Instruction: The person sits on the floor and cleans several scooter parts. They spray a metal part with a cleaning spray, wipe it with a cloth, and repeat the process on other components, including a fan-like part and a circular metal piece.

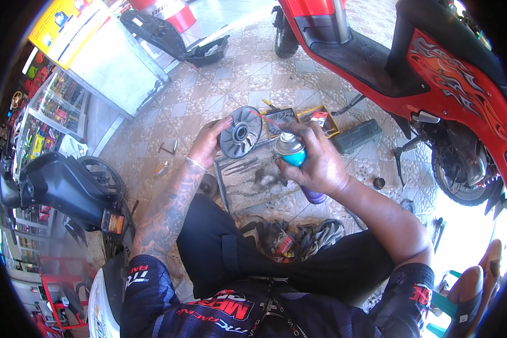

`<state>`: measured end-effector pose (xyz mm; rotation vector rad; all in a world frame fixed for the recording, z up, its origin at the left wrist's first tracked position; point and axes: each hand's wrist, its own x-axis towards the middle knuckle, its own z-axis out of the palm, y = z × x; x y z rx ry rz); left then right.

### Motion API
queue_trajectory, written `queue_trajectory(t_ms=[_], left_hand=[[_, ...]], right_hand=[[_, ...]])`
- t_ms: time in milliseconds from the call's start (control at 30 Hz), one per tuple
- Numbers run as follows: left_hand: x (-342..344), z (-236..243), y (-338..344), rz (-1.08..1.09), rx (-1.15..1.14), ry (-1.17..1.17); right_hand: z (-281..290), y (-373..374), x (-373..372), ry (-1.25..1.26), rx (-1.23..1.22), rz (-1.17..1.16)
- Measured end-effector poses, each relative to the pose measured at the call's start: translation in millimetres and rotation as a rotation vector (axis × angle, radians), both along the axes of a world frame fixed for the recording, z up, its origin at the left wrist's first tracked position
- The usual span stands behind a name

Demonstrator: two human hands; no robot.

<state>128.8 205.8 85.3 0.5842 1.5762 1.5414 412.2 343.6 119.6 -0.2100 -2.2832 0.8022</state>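
Note:
My left hand (207, 141) grips the left edge of a round grey finned metal disc (241, 133) with a hub at its centre, held up off the floor. My right hand (321, 160) is wrapped around a spray can (290, 147) with a silver top and a teal-to-purple body. Its index finger lies over the nozzle. A thin red straw (267, 119) runs from the nozzle toward the disc's upper right edge. Below both hands lies a grey, stained work board (265, 183) on the floor.
A tool tray (333, 125) and a dark green box (359, 136) lie beyond my right hand. A red scooter (400, 73) stands at the right, a dark motorbike (67, 186) at the left. Rags (321, 234) lie between my legs. Someone's bare leg (472, 287) shows at the lower right.

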Motion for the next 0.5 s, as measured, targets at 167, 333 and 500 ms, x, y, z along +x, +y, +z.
queue_trajectory(t_ms=[167, 333, 500], left_hand=[[-1.7, -2.6, 0.5, -0.027, 0.034, -0.017], [-3.5, -4.3, -0.5, -0.021, 0.027, -0.009], [-5.6, -4.6, 0.4, -0.053, 0.018, -0.025]], right_hand=[[-0.7, -7.0, 0.9, -0.027, 0.019, 0.027], [-3.3, -3.2, -2.6, 0.049, -0.005, 0.029], [-4.6, -3.8, 0.1, 0.031, -0.002, 0.079]])
